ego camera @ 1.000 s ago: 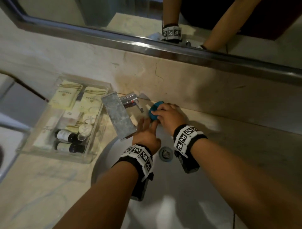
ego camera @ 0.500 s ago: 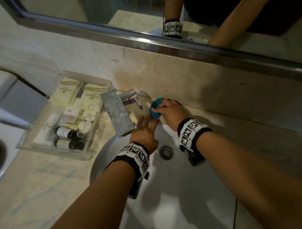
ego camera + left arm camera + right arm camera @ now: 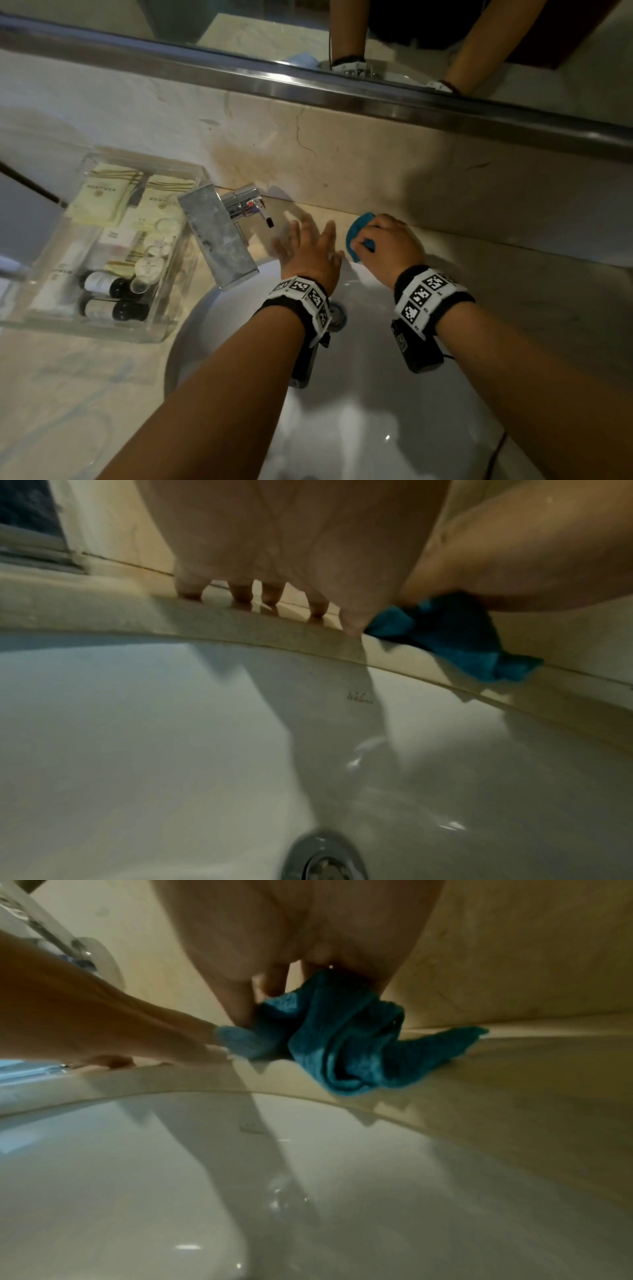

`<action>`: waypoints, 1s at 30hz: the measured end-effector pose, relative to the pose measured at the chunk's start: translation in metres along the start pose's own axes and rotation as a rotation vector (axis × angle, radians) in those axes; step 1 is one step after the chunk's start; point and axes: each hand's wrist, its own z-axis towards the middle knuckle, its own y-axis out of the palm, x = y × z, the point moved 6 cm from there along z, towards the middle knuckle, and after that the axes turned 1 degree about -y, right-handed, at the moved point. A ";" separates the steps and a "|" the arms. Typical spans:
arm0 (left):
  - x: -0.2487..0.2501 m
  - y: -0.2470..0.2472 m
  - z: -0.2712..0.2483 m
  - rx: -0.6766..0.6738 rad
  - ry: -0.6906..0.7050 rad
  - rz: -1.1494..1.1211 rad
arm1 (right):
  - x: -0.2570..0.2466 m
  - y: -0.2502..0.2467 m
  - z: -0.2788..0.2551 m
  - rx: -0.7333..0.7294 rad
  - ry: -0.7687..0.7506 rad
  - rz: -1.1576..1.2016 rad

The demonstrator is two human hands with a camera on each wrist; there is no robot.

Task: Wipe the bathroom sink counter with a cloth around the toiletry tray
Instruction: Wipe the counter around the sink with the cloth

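Note:
My right hand (image 3: 383, 245) grips a bunched blue cloth (image 3: 359, 233) and presses it on the beige counter strip (image 3: 496, 274) behind the sink, near the backsplash. In the right wrist view the cloth (image 3: 339, 1042) bulges out below my curled fingers (image 3: 236, 999). My left hand (image 3: 308, 246) lies flat with spread fingers on the counter just left of the cloth, its fingertips (image 3: 246, 599) on the ledge above the basin. In the left wrist view the cloth (image 3: 455, 639) lies just right of that hand. The clear toiletry tray (image 3: 102, 329) stands at the left.
A chrome faucet (image 3: 219, 236) juts over the white basin (image 3: 376, 428) between tray and hands. The drain (image 3: 337, 313) sits under my left wrist. A mirror with a metal frame (image 3: 308, 85) runs above the backsplash. The tray holds small bottles and sachets.
My right hand has slid the cloth to the right along the back ledge, away from the faucet. My left hand has stretched forward and flattened on the counter.

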 end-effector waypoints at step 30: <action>0.005 -0.007 0.020 -0.147 -0.007 0.120 | 0.011 0.001 -0.013 -0.013 0.039 0.105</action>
